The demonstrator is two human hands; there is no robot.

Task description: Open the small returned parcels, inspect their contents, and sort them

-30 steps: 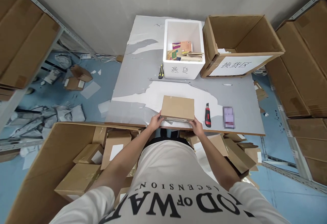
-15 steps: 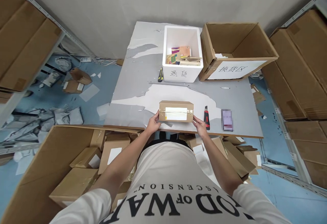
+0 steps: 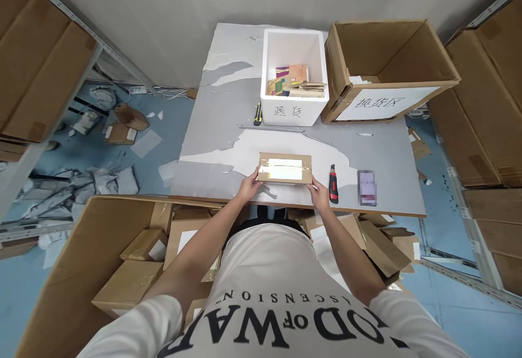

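A small taped cardboard box (image 3: pixel 265 170) with a white label is held between my two hands, just over the front part of the table. My left hand (image 3: pixel 249 186) grips its left end, and my right hand (image 3: pixel 318 193) grips the lower right corner. The fingers of both are partly hidden by the box. To the right of my right hand lies a red and black box cutter (image 3: pixel 333 185), blade end away from me. Beyond it rests a phone-like thing (image 3: pixel 367 188), blurred out.
On the table (image 3: pixel 220 113) stand a white foam box (image 3: pixel 291 112) holding books and a large open carton (image 3: pixel 338 75). A yellow and black cutter (image 3: pixel 258 114) lies beside the foam box. Below the near edge, a big carton (image 3: pixel 61 271) contains several parcels. Shelves flank both sides.
The cardboard box has tipped, so its labelled face now points more upward. Both hands stay on its ends. The whole view has shifted slightly.
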